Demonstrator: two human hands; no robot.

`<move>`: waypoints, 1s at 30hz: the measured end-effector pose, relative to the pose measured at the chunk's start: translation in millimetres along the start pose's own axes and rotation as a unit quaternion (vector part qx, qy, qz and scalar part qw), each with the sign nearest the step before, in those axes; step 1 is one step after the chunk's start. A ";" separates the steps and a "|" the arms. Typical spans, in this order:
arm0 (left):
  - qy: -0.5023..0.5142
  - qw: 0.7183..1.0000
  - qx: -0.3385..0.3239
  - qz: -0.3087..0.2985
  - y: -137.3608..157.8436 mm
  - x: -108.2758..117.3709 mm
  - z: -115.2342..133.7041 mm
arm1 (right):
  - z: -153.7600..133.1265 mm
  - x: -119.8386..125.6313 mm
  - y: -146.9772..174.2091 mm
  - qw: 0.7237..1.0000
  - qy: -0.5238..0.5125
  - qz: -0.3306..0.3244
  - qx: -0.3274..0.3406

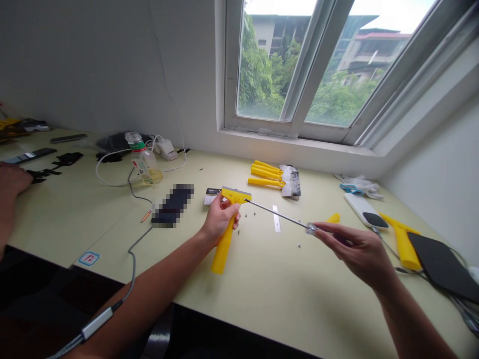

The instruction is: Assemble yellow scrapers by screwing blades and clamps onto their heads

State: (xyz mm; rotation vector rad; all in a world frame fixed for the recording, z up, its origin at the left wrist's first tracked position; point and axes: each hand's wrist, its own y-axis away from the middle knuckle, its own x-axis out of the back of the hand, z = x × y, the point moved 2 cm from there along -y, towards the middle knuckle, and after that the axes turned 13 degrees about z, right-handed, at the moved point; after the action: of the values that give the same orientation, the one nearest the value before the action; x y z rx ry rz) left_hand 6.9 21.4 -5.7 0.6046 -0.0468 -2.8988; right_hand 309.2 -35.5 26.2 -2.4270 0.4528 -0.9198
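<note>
My left hand (219,219) is wrapped round the handle of a yellow scraper (223,249), whose wide head with a grey blade edge points away from me. In my right hand (359,249) is a screwdriver (279,215) with a long metal shaft and a clear handle. Its tip meets the right side of the scraper's head. Whether a screw sits under the tip is too small to tell. Several small screws (246,215) lie on the table just right of the scraper. Beyond them rests a flat whitish blade strip (276,219).
Several packaged yellow scrapers (266,172) lie near the window. At right are a white power bank (364,210), another yellow scraper (406,244) and a black flat device (445,264). A plastic bottle (144,162), cables and a blurred dark phone (173,206) stand left. Another person's hand (14,179) rests far left.
</note>
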 end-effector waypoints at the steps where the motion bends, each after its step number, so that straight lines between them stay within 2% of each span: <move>1: 0.000 1.000 0.000 -0.001 0.0 0.0 -0.1 | 0.0 0.0 0.0 1.000 0.004 0.001 0.006; 7: -0.002 1.000 0.007 0.004 -0.1 -0.1 0.4 | 1.2 1.6 -0.6 0.997 0.035 -0.014 0.060; 14: -0.003 1.000 0.004 -0.002 1.0 -0.5 1.6 | 2.7 1.5 -0.9 0.997 0.054 -0.015 0.050; 18: -0.012 1.000 -0.004 -0.001 1.5 -1.2 1.8 | 1.1 2.2 -1.6 0.998 0.048 -0.033 -0.007; 21: -0.031 0.999 -0.035 0.002 3.4 -2.8 3.9 | -2.4 2.7 -3.1 0.993 0.002 -0.062 -0.100; 24: -0.048 0.995 -0.083 0.006 6.8 -3.4 6.1 | -5.4 2.0 -5.6 0.968 -0.061 -0.093 -0.225; 26: -0.065 0.991 -0.113 0.010 8.5 -2.2 5.9 | -8.1 1.6 -8.3 0.948 -0.088 -0.113 -0.285; 28: -0.091 0.986 -0.138 0.014 8.7 0.1 4.5 | -13.6 2.8 -12.1 0.944 -0.084 -0.128 -0.294; 30: -0.113 0.982 -0.153 0.015 7.4 2.3 3.2 | -23.4 7.5 -16.6 0.963 -0.042 -0.121 -0.237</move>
State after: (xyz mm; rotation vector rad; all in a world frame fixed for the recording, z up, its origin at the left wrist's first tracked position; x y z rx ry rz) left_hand 4.7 13.7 -3.2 0.2178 0.3510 -2.8473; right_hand 300.6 -33.3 54.6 -2.9998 0.3840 -0.8798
